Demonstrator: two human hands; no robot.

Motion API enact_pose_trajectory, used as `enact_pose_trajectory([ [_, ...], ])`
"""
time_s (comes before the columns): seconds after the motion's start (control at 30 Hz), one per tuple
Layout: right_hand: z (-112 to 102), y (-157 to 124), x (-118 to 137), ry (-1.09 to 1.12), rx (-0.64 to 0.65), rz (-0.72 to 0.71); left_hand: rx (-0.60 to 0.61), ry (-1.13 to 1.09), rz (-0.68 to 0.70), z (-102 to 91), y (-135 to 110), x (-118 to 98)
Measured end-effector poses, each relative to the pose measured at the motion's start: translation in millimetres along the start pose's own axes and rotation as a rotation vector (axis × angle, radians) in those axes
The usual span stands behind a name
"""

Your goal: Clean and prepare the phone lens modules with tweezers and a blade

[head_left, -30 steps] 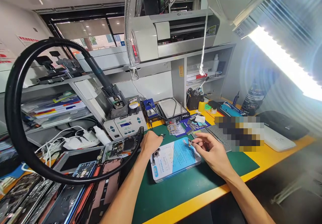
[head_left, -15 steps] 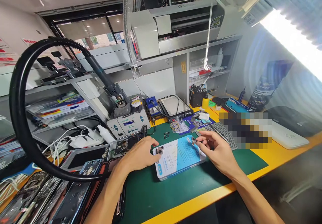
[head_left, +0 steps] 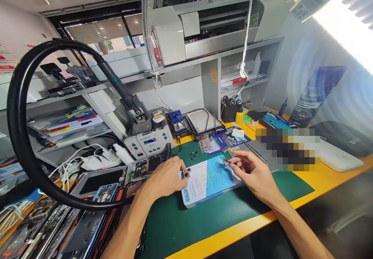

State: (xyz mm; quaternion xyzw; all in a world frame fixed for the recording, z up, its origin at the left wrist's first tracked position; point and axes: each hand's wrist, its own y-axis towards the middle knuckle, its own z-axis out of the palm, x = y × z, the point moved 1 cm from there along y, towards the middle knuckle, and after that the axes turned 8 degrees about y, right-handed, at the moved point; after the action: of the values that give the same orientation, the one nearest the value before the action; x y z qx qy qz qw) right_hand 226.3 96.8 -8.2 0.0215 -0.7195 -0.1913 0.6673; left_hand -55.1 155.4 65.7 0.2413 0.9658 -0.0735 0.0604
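A white and blue flat box [head_left: 211, 181] lies on the green mat [head_left: 186, 228] between my hands. At its left end my left hand [head_left: 166, 177] pinches a small phone camera module [head_left: 186, 173] with thumb and forefinger. Over the box's right end, my right hand [head_left: 250, 171] grips another small phone camera module [head_left: 226, 162] between its fingertips. A third small dark part [head_left: 194, 155] rests on the mat behind the box, touched by neither hand.
A hot-air station [head_left: 150, 144] with a looping black hose [head_left: 17, 107] stands at the back left. Opened phones and frames [head_left: 84, 228] crowd the left side. A perforated grey mat [head_left: 262, 154] and a white device [head_left: 340, 154] lie to the right.
My left thumb and forefinger have closed on the camera module at the box's left end. My right hand keeps its hold, almost still. The view has shifted slightly.
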Motion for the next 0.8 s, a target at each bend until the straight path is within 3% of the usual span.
enact_pose_trajectory([
  [0.17,-1,0,-1,-0.009,0.004,0.0,-0.005,0.038,-0.02,-7.7,7,5],
  [0.3,-1,0,-1,-0.017,0.016,0.0,-0.019,0.091,-0.045,-13.8,28,13],
  [0.5,-1,1,-1,-0.036,0.007,-0.009,0.016,0.203,-0.034,-4.9,59,13],
  [0.8,-1,0,-4,-0.038,0.017,0.001,0.077,0.285,-0.012,2.8,73,14],
])
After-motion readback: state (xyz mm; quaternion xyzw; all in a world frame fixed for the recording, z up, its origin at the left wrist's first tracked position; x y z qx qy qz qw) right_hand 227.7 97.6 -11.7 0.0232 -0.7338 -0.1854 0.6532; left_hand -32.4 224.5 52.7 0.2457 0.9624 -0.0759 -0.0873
